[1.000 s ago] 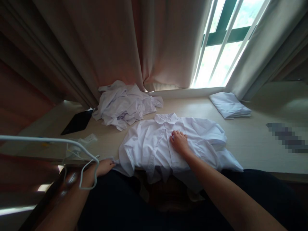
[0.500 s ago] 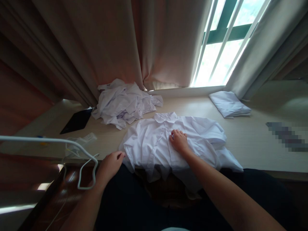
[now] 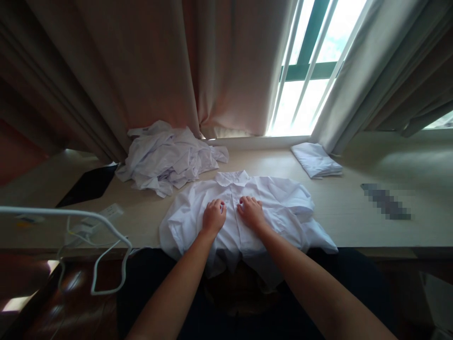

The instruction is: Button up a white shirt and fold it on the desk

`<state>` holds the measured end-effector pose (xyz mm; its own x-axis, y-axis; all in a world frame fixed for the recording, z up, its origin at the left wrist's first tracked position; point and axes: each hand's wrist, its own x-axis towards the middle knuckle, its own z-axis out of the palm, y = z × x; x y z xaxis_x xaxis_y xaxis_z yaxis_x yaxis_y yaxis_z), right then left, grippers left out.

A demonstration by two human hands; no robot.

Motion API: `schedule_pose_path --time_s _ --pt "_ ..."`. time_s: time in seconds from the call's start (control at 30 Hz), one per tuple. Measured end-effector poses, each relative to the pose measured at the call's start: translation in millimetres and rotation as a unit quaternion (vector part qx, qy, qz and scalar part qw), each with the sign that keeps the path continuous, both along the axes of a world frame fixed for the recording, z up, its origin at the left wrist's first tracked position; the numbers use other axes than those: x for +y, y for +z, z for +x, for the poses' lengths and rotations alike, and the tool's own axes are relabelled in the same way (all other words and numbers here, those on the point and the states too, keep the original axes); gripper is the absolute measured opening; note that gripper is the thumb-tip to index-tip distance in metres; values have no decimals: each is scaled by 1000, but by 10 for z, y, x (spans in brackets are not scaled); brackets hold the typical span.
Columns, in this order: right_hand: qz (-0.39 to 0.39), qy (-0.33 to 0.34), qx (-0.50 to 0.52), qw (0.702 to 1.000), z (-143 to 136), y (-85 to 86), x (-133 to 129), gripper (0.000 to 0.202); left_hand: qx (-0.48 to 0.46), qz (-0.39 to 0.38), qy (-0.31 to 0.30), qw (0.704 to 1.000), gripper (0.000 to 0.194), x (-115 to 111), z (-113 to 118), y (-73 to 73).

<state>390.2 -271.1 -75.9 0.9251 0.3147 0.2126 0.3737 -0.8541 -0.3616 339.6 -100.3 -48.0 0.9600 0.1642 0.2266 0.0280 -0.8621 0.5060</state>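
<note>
A white collared shirt [image 3: 231,231] lies front up at the near edge of the desk, its collar towards the window and its lower part hanging over the edge. On the left of its front placket, my left hand [image 3: 214,217] rests with curled fingers, thumb near the index finger, closed on the cloth. Just across the placket is my right hand [image 3: 251,213], curled and closed on the fabric in the same way. The fingertips are small and partly hidden.
A heap of crumpled white shirts [image 3: 173,158] lies at the back left. A folded white shirt [image 3: 316,160] sits at the back right. Further left are a black flat object [image 3: 88,185], a power strip [image 3: 102,218] and a white bent tube [image 3: 109,226]. A blurred-out item [image 3: 385,202] lies right.
My left hand has moved from beside the shirt's left edge onto its front, near the placket. My right hand stays at the placket. The view has shifted a little to the right.
</note>
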Motion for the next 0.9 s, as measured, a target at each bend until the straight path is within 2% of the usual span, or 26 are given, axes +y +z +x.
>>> schedule_pose_path --time_s 0.2,0.37,0.47,0.57,0.77,0.9 --pt "-15 45 2 999 -13 32 12 26 39 20 40 998 23 46 223 -214" --pt "-17 39 9 999 -17 45 40 35 56 20 62 996 33 56 330 -238" --pt "-8 21 18 1000 -16 50 94 29 36 25 71 997 34 9 281 -244" --pt "13 -7 32 999 26 46 173 19 25 22 77 996 27 -19 261 -261" --pt "117 -52 61 990 183 17 306 10 -5 -20 68 997 11 31 357 -233" --pt "249 -74 63 964 222 -37 378 23 -60 -60 75 994 16 40 314 -216"
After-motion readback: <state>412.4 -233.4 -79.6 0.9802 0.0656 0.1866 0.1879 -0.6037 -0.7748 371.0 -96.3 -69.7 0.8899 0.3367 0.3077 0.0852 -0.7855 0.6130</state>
